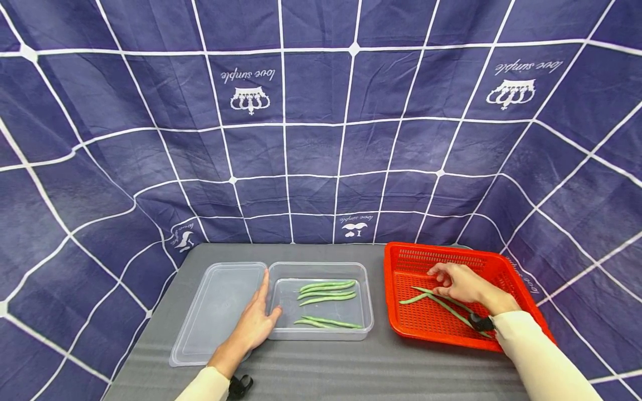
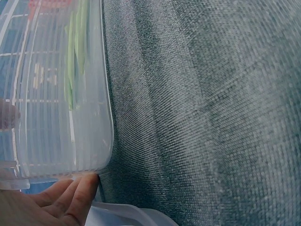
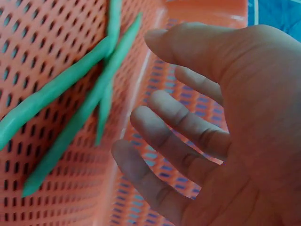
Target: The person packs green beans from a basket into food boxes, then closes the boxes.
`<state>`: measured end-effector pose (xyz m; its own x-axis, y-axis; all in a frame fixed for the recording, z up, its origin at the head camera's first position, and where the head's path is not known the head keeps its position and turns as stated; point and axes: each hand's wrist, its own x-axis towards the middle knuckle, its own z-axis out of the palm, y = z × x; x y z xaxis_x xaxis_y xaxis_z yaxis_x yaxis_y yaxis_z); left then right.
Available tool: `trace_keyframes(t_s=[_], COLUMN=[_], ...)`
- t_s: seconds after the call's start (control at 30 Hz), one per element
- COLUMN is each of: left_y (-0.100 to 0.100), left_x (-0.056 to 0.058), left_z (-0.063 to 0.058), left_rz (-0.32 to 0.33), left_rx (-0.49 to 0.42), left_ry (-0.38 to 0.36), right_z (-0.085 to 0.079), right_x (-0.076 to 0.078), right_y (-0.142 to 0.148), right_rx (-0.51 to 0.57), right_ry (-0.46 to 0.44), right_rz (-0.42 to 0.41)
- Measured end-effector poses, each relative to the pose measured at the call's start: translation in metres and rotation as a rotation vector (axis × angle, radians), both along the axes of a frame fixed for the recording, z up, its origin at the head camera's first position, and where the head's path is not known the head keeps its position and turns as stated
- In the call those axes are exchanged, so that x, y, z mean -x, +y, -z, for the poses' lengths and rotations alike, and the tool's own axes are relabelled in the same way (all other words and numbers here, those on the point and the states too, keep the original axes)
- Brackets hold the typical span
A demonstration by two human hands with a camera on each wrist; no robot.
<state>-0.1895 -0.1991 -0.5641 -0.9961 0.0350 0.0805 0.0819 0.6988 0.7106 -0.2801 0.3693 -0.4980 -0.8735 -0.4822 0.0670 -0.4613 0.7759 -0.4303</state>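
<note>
A clear plastic container [image 1: 321,335] holds several green beans in two groups, the upper group [image 1: 327,297] and the lower beans [image 1: 335,322]. My left hand [image 1: 257,322] lies along the container's left side with its fingers extended; in the left wrist view the fingers [image 2: 80,193] touch the container's end. Over the red plastic basket [image 1: 401,328] hovers my right hand [image 1: 461,281], its fingers loosely bent and apart. Crossed green beans [image 3: 70,80] lie on the basket floor below that hand, and nothing sits between its fingers in the right wrist view.
A translucent lid [image 1: 215,306] lies flat left of the container, close beside it. Grey cloth [image 1: 321,373] covers the table. Blue checked cloth [image 1: 321,150] hangs behind and at both sides.
</note>
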Motion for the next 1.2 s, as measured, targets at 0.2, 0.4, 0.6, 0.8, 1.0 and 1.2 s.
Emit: trace_keyframes(t_s=[0.2,0.4,0.6,0.8,1.0,1.2], left_y=[0.000,0.000,0.000,0.000,0.000,0.000], left_x=[0.000,0.000,-0.001,-0.001,-0.001,-0.001], left_z=[0.000,0.000,-0.001,-0.001,0.000,-0.001], left_rz=[-0.001,-0.003,-0.004,-0.006,-0.003,0.000], left_rx=[0.006,-0.011,-0.011,-0.014,-0.009,-0.023], left_ry=[0.006,0.003,-0.002,0.000,0.005,-0.002], right_z=[0.008,0.015,0.019,0.022,0.024,0.023], right_x=[-0.001,-0.001,-0.001,-0.002,-0.001,-0.001], right_y=[0.015,0.021,0.023,0.022,0.021,0.021], right_rx=[0.042,0.101,0.112,0.142,0.125,0.105], right_ry=[-0.196,-0.288,-0.301,-0.341,-0.347,-0.318], right_rz=[0.033,0.029,0.017,-0.011,-0.029,-0.013])
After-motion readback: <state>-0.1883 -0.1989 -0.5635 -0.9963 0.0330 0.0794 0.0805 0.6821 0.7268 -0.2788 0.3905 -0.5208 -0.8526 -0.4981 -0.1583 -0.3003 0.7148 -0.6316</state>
